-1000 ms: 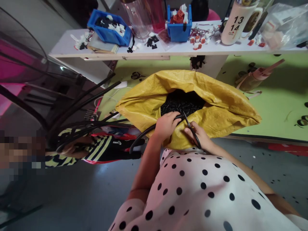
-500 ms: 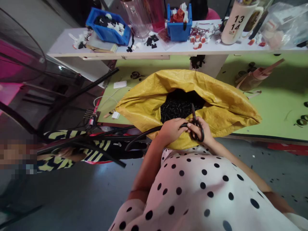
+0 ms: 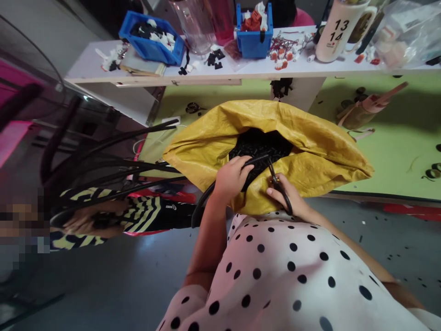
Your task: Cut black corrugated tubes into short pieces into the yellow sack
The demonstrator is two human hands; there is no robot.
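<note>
Scissors (image 3: pixel 193 108) lie near the far left corner of the green surface (image 3: pixel 396 154); a pale mug (image 3: pixel 329 46) stands on the white shelf (image 3: pixel 303 68).

The number 13 stood in bold black figures on a pale pink mug (image 3: pixel 329 41), with 14 below it. The mug was upright on a white shelf (image 3: pixel 237 72), toward its right end and near its front edge. Under the 14 was a small red heart with fine lettering too small to read. A little white mark (image 3: pixel 171 207) on another person's dark clothing (image 3: pixel 181 214) was also too small to make out.
</note>
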